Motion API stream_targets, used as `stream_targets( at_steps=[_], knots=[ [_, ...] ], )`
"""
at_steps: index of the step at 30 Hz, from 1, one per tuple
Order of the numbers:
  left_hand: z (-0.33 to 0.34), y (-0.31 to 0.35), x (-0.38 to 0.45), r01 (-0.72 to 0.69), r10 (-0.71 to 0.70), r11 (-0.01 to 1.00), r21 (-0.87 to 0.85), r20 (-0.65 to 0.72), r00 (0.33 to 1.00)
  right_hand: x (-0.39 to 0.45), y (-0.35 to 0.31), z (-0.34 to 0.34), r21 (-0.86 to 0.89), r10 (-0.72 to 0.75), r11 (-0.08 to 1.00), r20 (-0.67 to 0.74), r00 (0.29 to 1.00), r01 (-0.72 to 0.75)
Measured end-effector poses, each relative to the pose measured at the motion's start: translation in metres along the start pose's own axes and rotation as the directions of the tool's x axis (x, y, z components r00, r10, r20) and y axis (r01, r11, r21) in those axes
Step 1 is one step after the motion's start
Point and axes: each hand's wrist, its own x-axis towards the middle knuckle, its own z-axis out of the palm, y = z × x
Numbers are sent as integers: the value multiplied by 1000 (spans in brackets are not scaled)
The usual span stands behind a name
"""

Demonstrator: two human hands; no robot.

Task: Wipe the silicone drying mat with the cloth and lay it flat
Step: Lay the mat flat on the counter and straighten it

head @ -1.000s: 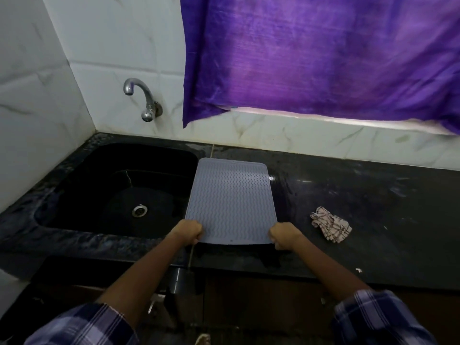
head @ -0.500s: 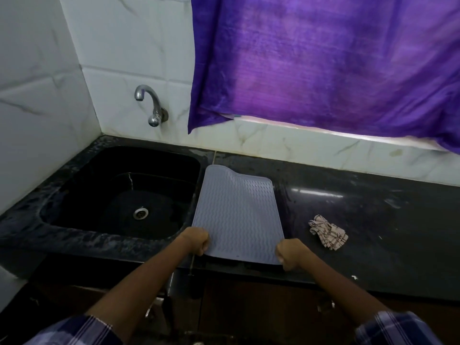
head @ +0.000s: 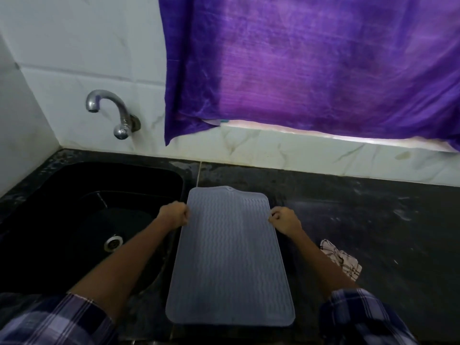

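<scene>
A grey silicone drying mat [head: 230,260] with a wavy ribbed surface lies lengthwise on the black counter, just right of the sink. My left hand [head: 174,214] grips its left edge near the far corner. My right hand [head: 286,219] grips the right edge near the other far corner. The far edge bulges up slightly in the middle. A crumpled checked cloth [head: 344,262] lies on the counter to the right of my right forearm, apart from the mat.
A black sink [head: 87,220] with a metal drain sits at the left under a chrome tap [head: 114,113]. A purple curtain [head: 311,70] hangs over the back wall. The dark counter [head: 385,232] stretches to the right.
My hands have shifted from the mat's near corners to its far end. The mat now lies closer to the counter's front edge, and the view has tilted down.
</scene>
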Motion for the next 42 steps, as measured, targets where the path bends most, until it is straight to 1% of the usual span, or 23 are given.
stream_targets(
  at_steps=[2, 4, 6, 9, 12, 14, 17, 20, 22, 24, 27, 32, 36, 42],
  knots=[
    [-10, -1, 39, 22, -25, 999, -32, -83, 996, 33, 2, 8, 52, 26, 998, -45, 999, -23],
    [-15, -4, 76, 28, -35, 998, -59, -107, 994, 64, 2, 18, 70, 79, 995, -81, 994, -74],
    [-14, -11, 107, 42, -48, 996, -81, -73, 996, 93, 0, 29, 92, 131, 988, -114, 985, -121],
    [-8, -18, 136, 41, -41, 997, -73, 1, 999, 123, -4, 43, 69, 196, 980, -142, 970, -188],
    [-7, -19, 145, 41, -43, 994, -99, -16, 999, 131, -5, 41, 139, 247, 965, -193, 950, -223],
    [-11, -19, 149, 48, -51, 991, -128, -20, 998, 134, -3, 35, 172, 230, 965, -200, 952, -198],
    [-19, -16, 149, 59, -60, 985, -160, 3, 998, 132, -3, 24, 147, 192, 976, -209, 959, -163],
    [-34, -14, 148, 79, -92, 971, -228, -46, 995, 133, -6, 7, 129, 200, 978, -359, 912, -164],
    [-43, -10, 150, 89, -118, 952, -294, -83, 989, 136, -4, -5, 110, 201, 979, -410, 890, -170],
    [-49, -3, 156, 99, -136, 939, -331, -89, 987, 142, 1, -12, 117, 228, 973, -405, 885, -197],
    [-45, 7, 162, 146, -169, 947, -285, -58, 984, 155, 3, -9, 90, 232, 973, -363, 902, -214],
    [-28, 2, 174, 211, -231, 935, -284, -38, 972, 177, 3, 6, 74, 237, 972, -322, 917, -225],
    [-31, 2, 183, 215, -237, 923, -320, -31, 971, 188, 8, 9, 66, 229, 973, -315, 921, -220],
    [-30, 8, 195, 202, -222, 925, -320, -26, 975, 196, 17, 8, 41, 207, 978, -298, 932, -204]
  ],
)
